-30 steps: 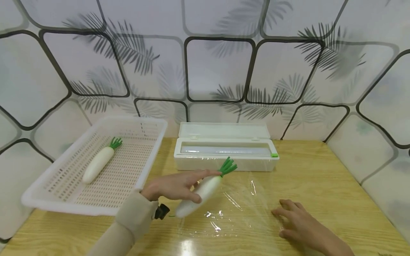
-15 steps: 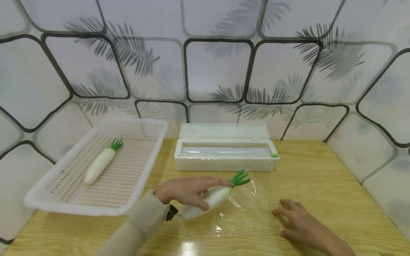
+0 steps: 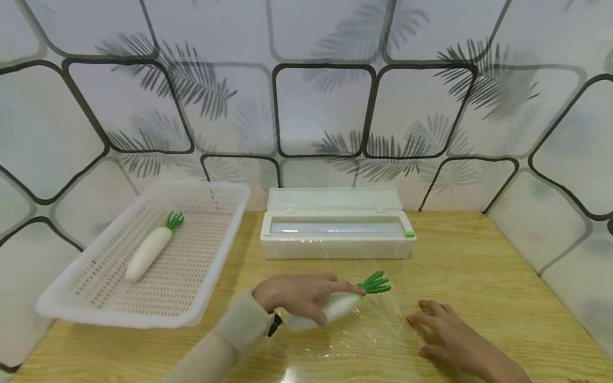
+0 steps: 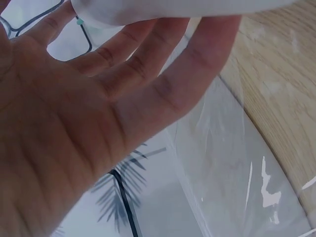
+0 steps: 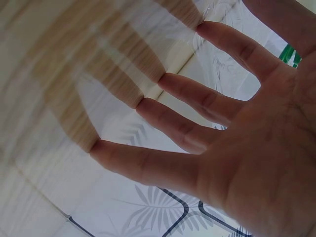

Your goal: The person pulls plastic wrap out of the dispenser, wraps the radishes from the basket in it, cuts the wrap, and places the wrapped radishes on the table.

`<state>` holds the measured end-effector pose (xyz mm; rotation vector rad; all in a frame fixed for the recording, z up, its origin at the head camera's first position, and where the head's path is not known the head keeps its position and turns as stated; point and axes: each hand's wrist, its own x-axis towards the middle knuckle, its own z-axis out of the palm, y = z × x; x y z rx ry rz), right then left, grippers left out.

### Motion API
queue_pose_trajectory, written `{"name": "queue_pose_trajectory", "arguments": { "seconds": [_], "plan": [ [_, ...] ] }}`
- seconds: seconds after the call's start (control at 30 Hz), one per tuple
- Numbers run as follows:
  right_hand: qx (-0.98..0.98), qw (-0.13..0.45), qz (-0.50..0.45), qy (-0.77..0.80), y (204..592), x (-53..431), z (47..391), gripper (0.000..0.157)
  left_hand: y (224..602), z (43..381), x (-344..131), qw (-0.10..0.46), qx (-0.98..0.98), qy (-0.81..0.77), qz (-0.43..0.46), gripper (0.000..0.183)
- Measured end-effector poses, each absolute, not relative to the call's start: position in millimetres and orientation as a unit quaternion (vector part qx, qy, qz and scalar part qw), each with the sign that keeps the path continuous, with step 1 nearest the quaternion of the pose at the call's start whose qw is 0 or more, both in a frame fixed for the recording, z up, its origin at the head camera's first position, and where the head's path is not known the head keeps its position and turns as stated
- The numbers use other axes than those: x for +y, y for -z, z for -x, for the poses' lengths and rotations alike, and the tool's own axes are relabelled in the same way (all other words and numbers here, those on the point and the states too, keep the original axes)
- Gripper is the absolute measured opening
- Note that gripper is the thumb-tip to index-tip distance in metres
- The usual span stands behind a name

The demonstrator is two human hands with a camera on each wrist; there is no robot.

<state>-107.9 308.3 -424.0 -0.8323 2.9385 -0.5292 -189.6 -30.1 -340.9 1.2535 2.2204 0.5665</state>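
My left hand [image 3: 301,295] grips a white radish [image 3: 346,306] with green leaf stubs from above, fingers on its far side and thumb on the near side. The radish lies slantwise over a sheet of clear cling film [image 3: 345,343]; whether it touches the film is hidden. In the left wrist view, part of the white radish [image 4: 197,7] crosses the top against the fingers. Off to the right, my right hand [image 3: 452,338] rests its fingertips at the film's right edge. Its spread fingers [image 5: 153,165] touch the tabletop in the right wrist view.
Behind the radish stands a white cling film box [image 3: 335,249], lid up, with a film roll [image 3: 335,229] inside. A white perforated basket [image 3: 119,318] at the left holds another radish [image 3: 150,252]. A patterned backdrop [image 3: 325,111] encloses the wooden table [image 3: 483,266].
My left hand has carried the radish to the right and lower over the film, turning it to lie more sideways. The right hand has stayed in place.
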Motion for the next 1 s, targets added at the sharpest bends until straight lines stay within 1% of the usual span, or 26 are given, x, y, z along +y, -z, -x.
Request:
{"name": "queue_pose_trajectory", "arguments": {
  "seconds": [0.13,0.47,0.7,1.0],
  "plan": [
    [0.948,0.040,0.263,0.173,424,309,108,0.049,342,186,-26,0.266,0.827,-0.198,-0.453,0.080],
    [0.952,0.033,0.253,0.169,424,307,107,0.047,350,180,-8,0.235,0.825,-0.135,-0.496,0.083],
    [0.951,0.015,0.258,0.168,426,308,105,0.047,353,176,-2,0.251,0.824,-0.115,-0.494,0.081],
    [0.952,0.026,0.257,0.166,424,306,107,0.047,357,173,-1,0.261,0.828,-0.102,-0.485,0.080]
  ]
}}
